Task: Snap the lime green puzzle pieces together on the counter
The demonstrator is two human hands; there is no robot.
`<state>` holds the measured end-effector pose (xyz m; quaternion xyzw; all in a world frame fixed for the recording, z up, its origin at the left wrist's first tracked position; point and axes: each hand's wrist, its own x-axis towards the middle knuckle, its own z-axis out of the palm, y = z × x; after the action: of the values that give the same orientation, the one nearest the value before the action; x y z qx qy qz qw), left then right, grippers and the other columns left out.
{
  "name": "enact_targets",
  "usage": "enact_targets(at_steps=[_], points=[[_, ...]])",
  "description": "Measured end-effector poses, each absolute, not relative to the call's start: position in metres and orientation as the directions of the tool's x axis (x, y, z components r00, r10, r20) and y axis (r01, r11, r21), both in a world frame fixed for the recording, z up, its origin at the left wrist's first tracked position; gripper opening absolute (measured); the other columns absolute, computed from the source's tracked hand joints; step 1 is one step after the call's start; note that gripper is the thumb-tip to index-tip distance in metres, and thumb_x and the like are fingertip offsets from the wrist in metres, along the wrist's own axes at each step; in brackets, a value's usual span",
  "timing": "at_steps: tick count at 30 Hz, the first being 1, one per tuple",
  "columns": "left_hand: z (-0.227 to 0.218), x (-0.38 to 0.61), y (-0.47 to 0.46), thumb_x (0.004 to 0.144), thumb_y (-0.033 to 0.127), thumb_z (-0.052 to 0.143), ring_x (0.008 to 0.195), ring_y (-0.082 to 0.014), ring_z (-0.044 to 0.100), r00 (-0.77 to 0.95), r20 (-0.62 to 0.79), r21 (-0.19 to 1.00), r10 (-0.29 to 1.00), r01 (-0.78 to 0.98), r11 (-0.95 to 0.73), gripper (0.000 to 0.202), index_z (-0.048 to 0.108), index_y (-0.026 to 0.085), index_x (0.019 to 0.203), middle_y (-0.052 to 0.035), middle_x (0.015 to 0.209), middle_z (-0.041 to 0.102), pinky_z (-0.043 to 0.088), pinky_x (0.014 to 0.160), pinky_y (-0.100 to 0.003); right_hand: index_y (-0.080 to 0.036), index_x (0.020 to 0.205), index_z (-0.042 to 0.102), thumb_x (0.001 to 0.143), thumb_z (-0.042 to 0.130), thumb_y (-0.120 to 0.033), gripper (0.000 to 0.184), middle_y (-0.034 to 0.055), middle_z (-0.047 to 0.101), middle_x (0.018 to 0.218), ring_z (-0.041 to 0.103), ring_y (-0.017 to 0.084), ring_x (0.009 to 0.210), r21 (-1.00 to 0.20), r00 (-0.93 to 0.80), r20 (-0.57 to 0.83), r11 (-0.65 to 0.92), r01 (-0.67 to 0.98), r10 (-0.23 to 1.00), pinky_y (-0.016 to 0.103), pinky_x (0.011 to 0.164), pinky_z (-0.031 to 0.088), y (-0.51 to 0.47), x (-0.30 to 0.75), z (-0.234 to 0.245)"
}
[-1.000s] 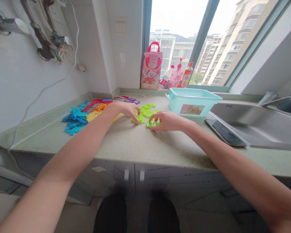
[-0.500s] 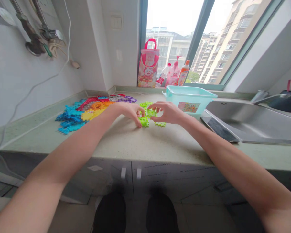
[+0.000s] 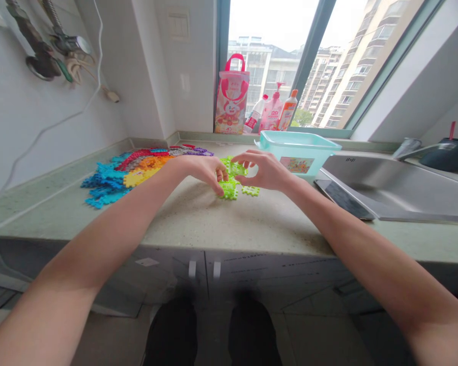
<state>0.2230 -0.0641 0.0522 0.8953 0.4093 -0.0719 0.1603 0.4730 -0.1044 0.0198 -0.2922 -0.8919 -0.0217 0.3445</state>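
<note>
Lime green toothed plastic tiles (image 3: pixel 231 179) lie in a small heap on the speckled counter (image 3: pixel 221 218). My left hand (image 3: pixel 204 171) pinches a green tile at the heap's left side, fingertips down on the pile. My right hand (image 3: pixel 265 170) holds another green tile lifted just above the heap, thumb and fingers curled round it. One loose green tile (image 3: pixel 251 191) lies flat just below my right hand. Both hands nearly meet over the heap.
A spread of blue, yellow, orange, red and purple tiles (image 3: pixel 127 173) covers the counter's left. A teal plastic box (image 3: pixel 297 154) stands behind my right hand. A phone (image 3: pixel 341 198) lies beside the steel sink (image 3: pixel 400 190). A pink bag (image 3: pixel 231 101) and bottles (image 3: pixel 277 113) stand on the windowsill.
My right hand rose from the counter with a green tile and moved left toward my left hand. One green tile stayed behind on the counter. The camera has shifted slightly.
</note>
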Motion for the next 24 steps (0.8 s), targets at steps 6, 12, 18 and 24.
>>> enact_targets(at_steps=[6,12,18,24], points=[[0.049,0.227,-0.066,0.058,0.070,0.085,0.092,-0.0234,0.070,0.646,-0.282,0.205,0.710,0.763,-0.613,0.081,0.078,0.027,0.126,-0.0011,0.102,0.078,0.048,0.074,-0.027,-0.021,0.120,0.078,0.086,0.075,-0.041,0.040,0.0068,0.074,0.101,0.068,0.019,0.083,-0.160,-0.596,0.618,0.825,0.542,0.512,0.034,0.083,0.053,-0.106,0.471,0.019],[0.055,0.228,-0.072,0.058,0.067,0.086,0.093,-0.0243,0.070,0.636,-0.237,0.210,0.734,0.771,-0.601,0.071,0.081,0.025,0.116,-0.0027,0.096,0.078,0.049,0.077,-0.028,-0.021,0.120,0.078,0.086,0.076,-0.042,0.040,0.0073,0.074,0.099,0.067,0.019,0.081,-0.152,-0.593,0.623,0.822,0.548,0.511,0.035,0.082,0.053,-0.107,0.472,0.021],[0.053,0.236,-0.077,0.057,0.063,0.086,0.089,-0.0230,0.069,0.636,-0.238,0.202,0.734,0.772,-0.603,0.061,0.081,0.023,0.104,-0.0016,0.090,0.076,0.048,0.075,-0.028,-0.021,0.118,0.078,0.085,0.076,-0.041,0.038,0.0069,0.074,0.098,0.068,0.019,0.080,-0.144,-0.593,0.629,0.825,0.547,0.503,0.035,0.081,0.053,-0.107,0.471,0.022],[0.048,0.239,-0.077,0.058,0.064,0.086,0.088,-0.0239,0.067,0.633,-0.264,0.187,0.728,0.774,-0.605,0.055,0.077,0.023,0.093,-0.0013,0.085,0.072,0.046,0.072,-0.029,-0.020,0.119,0.078,0.085,0.076,-0.040,0.040,0.0075,0.075,0.099,0.068,0.019,0.082,-0.150,-0.607,0.622,0.836,0.528,0.495,0.035,0.082,0.053,-0.107,0.473,0.022]])
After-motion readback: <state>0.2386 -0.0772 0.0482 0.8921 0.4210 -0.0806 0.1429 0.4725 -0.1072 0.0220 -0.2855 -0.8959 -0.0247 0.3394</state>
